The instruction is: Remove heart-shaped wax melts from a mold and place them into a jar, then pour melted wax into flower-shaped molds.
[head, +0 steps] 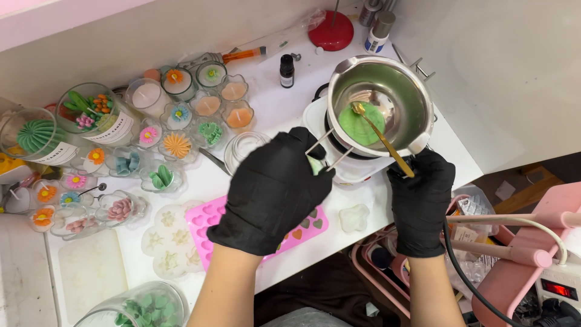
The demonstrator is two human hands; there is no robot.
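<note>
Head view: left hand (275,191) clenched on tweezers (324,154), right hand (420,197) gripping gold spoon (381,136) in green wax (361,124).

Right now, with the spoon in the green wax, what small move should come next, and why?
Probably keep stirring gently. The right hand holds the gold spoon with its bowl in the green wax, which looks like a partly solid patch in the steel pot. The left hand steadies the pot's wire handle.
</note>
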